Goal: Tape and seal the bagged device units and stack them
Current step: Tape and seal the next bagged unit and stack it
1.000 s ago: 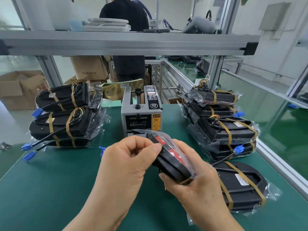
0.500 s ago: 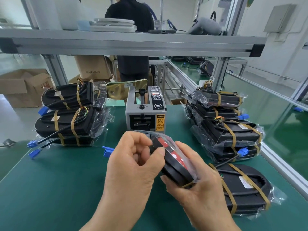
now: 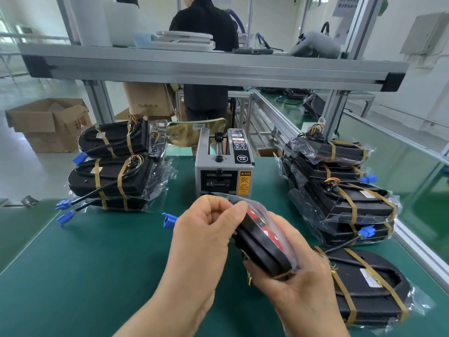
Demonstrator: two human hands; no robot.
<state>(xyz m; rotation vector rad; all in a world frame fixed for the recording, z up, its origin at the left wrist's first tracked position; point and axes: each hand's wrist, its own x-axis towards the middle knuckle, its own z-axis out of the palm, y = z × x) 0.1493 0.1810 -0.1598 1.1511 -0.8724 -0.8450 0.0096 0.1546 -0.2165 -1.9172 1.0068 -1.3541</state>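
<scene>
Gripping 1 bagged unit (image 3: 263, 242): L hand (image 3: 202, 239), R hand (image 3: 298, 285); 1 dispenser (image 3: 223, 171) behind.

**Few words legible around the bench**

On the tape dispenser (image 3: 218, 171) at the back of the worktop (image 3: 97, 263), a yellow label (image 3: 244, 182) was headed "CAUTION"; its smaller lines were too fine to read. A round black badge (image 3: 242, 158) on the machine's top seemed to read "SEMI". Beyond the worktop, a tall cardboard box (image 3: 145, 98) was printed "75x36x40 CM".
</scene>
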